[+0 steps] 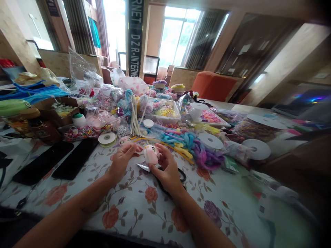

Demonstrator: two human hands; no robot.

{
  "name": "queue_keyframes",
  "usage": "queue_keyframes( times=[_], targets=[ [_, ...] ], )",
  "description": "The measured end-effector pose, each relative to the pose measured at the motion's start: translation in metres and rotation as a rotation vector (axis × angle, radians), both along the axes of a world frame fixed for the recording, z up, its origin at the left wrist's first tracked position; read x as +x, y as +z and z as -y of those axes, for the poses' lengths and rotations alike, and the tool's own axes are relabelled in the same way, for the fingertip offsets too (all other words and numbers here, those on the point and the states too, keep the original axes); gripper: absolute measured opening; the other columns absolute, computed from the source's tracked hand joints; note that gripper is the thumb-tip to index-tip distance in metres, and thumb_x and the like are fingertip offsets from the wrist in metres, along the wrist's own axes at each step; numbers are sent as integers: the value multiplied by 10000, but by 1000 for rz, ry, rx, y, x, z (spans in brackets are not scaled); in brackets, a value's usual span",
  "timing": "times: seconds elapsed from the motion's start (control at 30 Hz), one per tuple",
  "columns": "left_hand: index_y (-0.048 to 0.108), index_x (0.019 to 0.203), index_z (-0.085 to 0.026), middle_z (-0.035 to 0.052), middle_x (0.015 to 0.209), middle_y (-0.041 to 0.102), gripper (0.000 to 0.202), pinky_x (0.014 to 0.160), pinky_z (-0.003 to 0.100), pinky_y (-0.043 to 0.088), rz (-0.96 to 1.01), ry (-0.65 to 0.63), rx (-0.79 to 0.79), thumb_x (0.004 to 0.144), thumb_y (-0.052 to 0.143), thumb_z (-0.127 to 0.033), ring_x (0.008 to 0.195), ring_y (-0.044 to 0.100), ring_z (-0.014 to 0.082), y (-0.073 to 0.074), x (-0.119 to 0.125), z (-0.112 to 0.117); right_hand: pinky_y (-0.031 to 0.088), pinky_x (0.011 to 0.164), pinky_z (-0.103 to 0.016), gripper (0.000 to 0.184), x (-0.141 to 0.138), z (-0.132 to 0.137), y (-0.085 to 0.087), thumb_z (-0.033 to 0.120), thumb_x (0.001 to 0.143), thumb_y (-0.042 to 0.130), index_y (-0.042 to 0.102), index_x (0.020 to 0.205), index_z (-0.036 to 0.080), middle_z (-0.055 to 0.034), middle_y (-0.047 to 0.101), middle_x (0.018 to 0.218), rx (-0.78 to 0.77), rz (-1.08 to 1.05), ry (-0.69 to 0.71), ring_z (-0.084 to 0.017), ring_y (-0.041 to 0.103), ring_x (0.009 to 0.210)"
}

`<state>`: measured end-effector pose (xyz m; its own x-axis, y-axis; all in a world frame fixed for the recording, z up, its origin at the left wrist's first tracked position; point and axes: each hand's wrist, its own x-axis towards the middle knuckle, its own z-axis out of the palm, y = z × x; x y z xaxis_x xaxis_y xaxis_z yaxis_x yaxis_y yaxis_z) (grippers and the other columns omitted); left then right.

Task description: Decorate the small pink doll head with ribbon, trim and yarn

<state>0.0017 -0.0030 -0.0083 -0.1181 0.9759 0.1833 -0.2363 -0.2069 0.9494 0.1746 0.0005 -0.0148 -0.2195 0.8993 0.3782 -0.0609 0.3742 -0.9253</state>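
Observation:
My right hand (167,168) holds a small pale-pink doll head (152,155) with painted eyes, between thumb and fingers. My left hand (122,160) is close by on the left, its fingertips pinched together near the doll head. Whatever they grip is too small to make out. Under my right hand lies a pair of scissors (143,167) with dark handles, the blades pointing left and partly hidden. Just behind my left hand rests another pink doll head (125,140) with green eyes.
Two dark phones (74,159) lie at left beside a ribbon spool (107,138). Behind my hands are white pipe cleaners (134,117), blue and purple fuzzy strands (207,155), a tray of beads (165,112) and white spools (210,140). A flowered cloth (134,210) covers the table.

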Motion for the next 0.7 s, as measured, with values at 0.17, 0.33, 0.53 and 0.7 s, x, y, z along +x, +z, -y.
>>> queue_keyframes(
  times=[0.17,0.33,0.53,0.7],
  targets=[
    [626,1257,-304,58,1312,616,506,956,367,481,102,-453,-25,769,762,-288,1181,576,260,3,1,6,487,969,-400,596,1,9,6,135,743,676,488,1292,271,-80,583,1289,249,195,-60,-257,573,1158],
    [657,1224,-279,74,1223,668,502,923,346,502,193,-505,-29,739,785,-251,1099,632,247,3,-1,7,484,967,-421,646,1,13,8,200,761,732,452,1338,276,-103,538,1365,265,202,-110,-274,547,1200],
    [643,1234,-260,80,1150,695,503,867,326,518,242,-502,-97,751,778,-240,1030,661,239,5,0,9,493,931,-416,596,3,10,7,302,714,805,529,1239,245,-92,629,1216,232,266,-191,-270,604,1084],
    [658,1236,-249,63,1169,709,497,907,300,500,197,-463,-73,757,770,-172,1060,650,220,3,2,9,504,901,-371,552,6,7,8,245,713,797,572,1216,222,-69,666,1180,241,298,-192,-240,628,1027]
  ],
)
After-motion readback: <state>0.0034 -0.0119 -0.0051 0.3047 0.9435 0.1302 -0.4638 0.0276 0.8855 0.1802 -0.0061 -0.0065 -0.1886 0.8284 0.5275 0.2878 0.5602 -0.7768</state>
